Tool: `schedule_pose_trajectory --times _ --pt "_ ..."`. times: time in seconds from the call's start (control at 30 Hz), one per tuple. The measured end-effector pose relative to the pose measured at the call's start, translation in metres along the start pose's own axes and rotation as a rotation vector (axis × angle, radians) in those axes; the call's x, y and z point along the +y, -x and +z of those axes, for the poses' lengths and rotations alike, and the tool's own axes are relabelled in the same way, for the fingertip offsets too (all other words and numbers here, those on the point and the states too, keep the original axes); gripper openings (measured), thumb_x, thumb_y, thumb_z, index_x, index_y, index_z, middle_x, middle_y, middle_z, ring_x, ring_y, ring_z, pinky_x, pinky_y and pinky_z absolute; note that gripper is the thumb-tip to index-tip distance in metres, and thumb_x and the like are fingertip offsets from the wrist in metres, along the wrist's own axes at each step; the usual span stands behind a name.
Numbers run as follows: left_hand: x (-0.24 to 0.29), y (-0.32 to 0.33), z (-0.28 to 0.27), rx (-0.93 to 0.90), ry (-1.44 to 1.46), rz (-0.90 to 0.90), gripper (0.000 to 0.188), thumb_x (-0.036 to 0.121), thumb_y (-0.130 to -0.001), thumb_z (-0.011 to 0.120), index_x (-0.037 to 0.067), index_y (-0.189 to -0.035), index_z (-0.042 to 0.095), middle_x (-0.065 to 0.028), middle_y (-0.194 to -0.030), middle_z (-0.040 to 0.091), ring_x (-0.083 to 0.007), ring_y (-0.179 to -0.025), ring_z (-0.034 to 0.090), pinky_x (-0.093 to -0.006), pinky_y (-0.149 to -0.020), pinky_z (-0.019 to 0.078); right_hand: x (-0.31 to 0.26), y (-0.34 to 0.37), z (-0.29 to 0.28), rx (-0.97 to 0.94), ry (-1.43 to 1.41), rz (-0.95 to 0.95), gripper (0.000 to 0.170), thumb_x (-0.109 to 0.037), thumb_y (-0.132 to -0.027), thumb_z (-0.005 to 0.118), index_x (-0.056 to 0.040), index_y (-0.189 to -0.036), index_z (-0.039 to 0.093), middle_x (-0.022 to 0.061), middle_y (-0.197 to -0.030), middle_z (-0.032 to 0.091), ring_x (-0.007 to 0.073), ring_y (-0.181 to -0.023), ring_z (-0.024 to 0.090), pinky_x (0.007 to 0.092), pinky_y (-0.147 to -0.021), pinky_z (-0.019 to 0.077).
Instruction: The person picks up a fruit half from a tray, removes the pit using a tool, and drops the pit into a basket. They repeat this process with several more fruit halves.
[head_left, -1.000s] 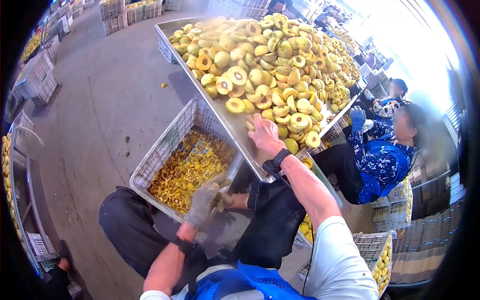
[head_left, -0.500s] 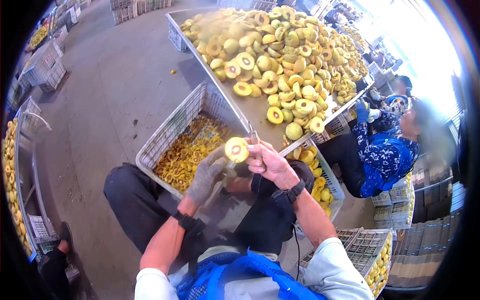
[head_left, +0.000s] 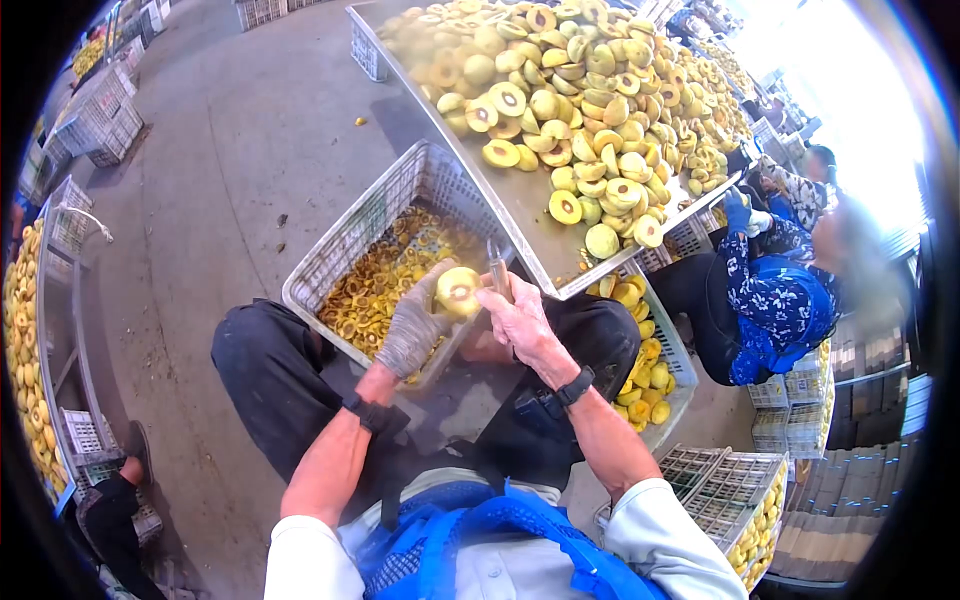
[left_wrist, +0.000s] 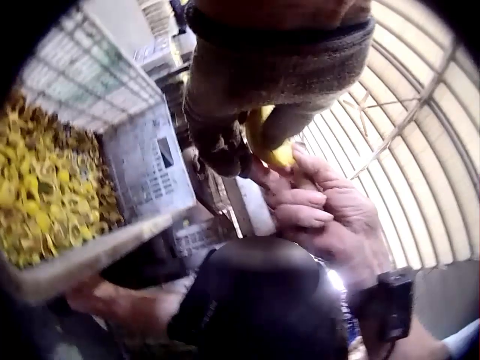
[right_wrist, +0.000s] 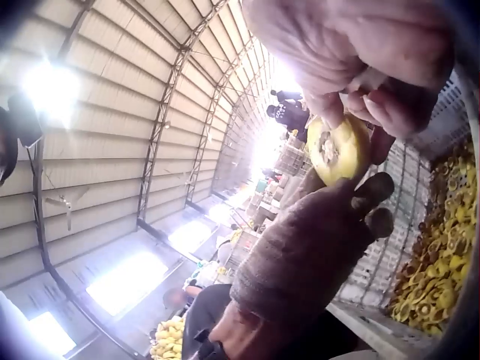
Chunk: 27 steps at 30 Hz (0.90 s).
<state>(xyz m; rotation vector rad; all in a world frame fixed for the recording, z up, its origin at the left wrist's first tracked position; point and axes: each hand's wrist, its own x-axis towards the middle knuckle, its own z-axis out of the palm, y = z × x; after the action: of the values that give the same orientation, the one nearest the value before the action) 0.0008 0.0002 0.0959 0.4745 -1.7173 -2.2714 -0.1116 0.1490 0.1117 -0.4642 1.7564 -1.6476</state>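
Observation:
In the head view my left hand (head_left: 412, 328), in a grey glove, holds a yellow peach half (head_left: 458, 290) with its cut face and brown centre turned up. My bare right hand (head_left: 520, 318) grips a slim metal tool (head_left: 497, 262) whose one end sticks up past the fingers. Its fingertips meet the fruit's edge. The right wrist view shows the peach half (right_wrist: 343, 154) between gloved fingers and bare fingers, its hollow pale and rough; the tool's working end is hidden there. Below both hands stands a crate (head_left: 350, 195) of yellow-brown ring-shaped peach scraps (head_left: 385, 285).
A metal table (head_left: 530, 200) heaped with peach halves (head_left: 610, 100) slopes away ahead. By my right knee stands a crate (head_left: 682, 375) of peach halves. Another person (head_left: 775, 300) sits at the table's right side. Stacked crates (head_left: 100, 120) stand at far left.
My right hand has come back from the table's edge to my left hand. A peach half now sits in the gloved fingers and has tilted a little. The view has shifted.

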Motion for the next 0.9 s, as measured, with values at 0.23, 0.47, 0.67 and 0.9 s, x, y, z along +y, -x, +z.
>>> schedule_pose_trajectory --times 0.23,0.47,0.67,0.9 --pt "-0.003 -0.004 -0.008 -0.048 -0.15 0.058 0.07 0.009 -0.084 0.078 0.001 -0.146 0.047 -0.0049 -0.128 0.062 -0.0109 -0.113 0.057 -0.0276 -0.098 0.049 0.004 0.0 0.004 -0.008 -0.053 0.041 0.019 -0.015 -0.096 0.066 -0.0018 -0.107 0.057 -0.0047 -0.064 0.046 0.0038 -0.045 0.041 0.0219 -0.039 0.037" --pt "-0.01 -0.007 -0.011 -0.066 0.052 -0.026 0.074 0.012 -0.082 0.081 0.0 -0.147 0.046 -0.0042 -0.126 0.062 -0.0108 -0.112 0.057 -0.0257 -0.096 0.0491 0.007 0.001 0.009 0.008 -0.105 0.049 0.018 -0.014 -0.096 0.065 -0.0023 -0.106 0.057 -0.005 -0.068 0.046 0.0031 -0.046 0.042 0.0212 -0.039 0.0368" --pt "-0.001 -0.002 -0.005 -0.047 -0.18 0.098 0.081 0.004 -0.082 0.077 0.002 -0.153 0.038 -0.009 -0.14 0.056 -0.0153 -0.123 0.055 -0.0292 -0.103 0.0472 0.013 0.003 0.01 0.067 -0.303 0.107 0.019 -0.013 -0.097 0.062 -0.0023 -0.112 0.056 -0.002 -0.075 0.05 0.0041 -0.048 0.043 0.0212 -0.039 0.0358" --pt "0.0 -0.002 -0.009 -0.059 0.158 0.102 0.069 0.004 -0.085 0.074 -0.001 -0.147 0.044 -0.0105 -0.134 0.059 -0.0149 -0.114 0.061 -0.0272 -0.094 0.0517 0.019 0.003 0.004 -0.035 -0.753 0.249 0.02 -0.016 -0.1 0.06 -0.005 -0.117 0.056 0.0043 -0.086 0.058 0.0055 -0.053 0.044 0.0201 -0.043 0.037"
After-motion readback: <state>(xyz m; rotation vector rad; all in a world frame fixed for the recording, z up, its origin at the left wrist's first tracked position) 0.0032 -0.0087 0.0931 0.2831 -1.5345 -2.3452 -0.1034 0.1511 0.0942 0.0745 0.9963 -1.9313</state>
